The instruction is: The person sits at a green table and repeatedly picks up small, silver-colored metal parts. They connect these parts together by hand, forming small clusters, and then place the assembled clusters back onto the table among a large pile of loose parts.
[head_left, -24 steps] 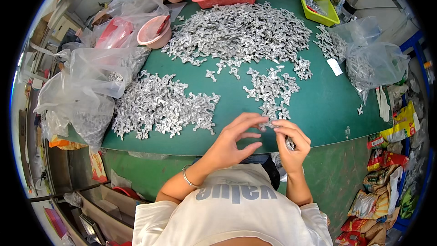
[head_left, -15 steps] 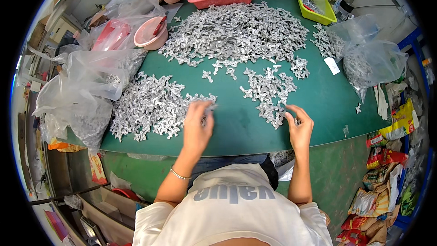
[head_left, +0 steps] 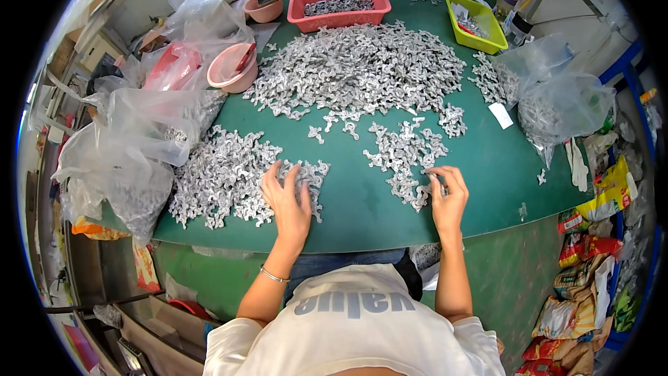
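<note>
My left hand [head_left: 287, 203] rests over the right edge of the left pile of small grey curved metal parts [head_left: 226, 179], fingers spread and touching the parts, nothing gripped. At the right side of a smaller pile of the same parts [head_left: 400, 157], my right hand [head_left: 449, 198] has its thumb and forefinger pinched together. Whatever lies between those fingertips is too small to make out. A large heap of such parts [head_left: 362, 66] covers the table beyond both hands.
On the green table [head_left: 348, 226], a red tray [head_left: 339, 24] of parts stands behind the heap, a pink bowl [head_left: 233, 83] to its left and a yellow-green tray [head_left: 480, 43] at back right. Plastic bags of parts [head_left: 132, 191] crowd the left; another bag [head_left: 550, 115] sits right.
My left hand has moved left and its fingers have spread onto the left pile. My right hand stays pinched beside the smaller pile. The whole view has shifted slightly.
</note>
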`<state>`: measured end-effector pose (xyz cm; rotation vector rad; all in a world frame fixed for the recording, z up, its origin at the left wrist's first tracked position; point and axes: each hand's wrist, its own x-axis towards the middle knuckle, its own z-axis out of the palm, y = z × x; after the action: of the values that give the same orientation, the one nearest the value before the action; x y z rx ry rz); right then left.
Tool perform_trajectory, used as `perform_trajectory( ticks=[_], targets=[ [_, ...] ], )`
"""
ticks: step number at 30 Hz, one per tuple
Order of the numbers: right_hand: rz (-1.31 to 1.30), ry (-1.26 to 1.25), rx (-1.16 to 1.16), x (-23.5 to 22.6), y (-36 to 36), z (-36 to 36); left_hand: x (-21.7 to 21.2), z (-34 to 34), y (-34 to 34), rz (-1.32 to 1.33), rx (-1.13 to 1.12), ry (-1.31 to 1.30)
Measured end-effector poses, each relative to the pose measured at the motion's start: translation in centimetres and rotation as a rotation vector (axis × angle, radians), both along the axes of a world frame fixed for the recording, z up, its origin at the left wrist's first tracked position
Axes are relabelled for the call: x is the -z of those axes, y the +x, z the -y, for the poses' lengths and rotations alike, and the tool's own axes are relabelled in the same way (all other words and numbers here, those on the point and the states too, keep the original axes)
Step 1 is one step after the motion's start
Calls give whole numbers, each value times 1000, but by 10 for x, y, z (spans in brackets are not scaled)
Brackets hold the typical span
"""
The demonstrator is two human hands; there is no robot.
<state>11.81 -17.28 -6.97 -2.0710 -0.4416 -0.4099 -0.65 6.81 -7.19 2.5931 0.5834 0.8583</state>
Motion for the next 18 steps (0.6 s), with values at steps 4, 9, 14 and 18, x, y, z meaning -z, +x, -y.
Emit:
perform_trajectory(
  ticks=[4,9,14,18],
  targets=[
    [-310,365,-73,-18,-19,-3,-20,24,10,90,252,-231],
    [-775,885,-258,-38,-44,-15,-53,66,19,67,658,-785],
    [-858,1033,-311,-42,-53,-17,-59,77,21,79,729,-800],
    [-744,926,-296,-46,-57,-15,-65,81,20,141,670,-905]
  ],
)
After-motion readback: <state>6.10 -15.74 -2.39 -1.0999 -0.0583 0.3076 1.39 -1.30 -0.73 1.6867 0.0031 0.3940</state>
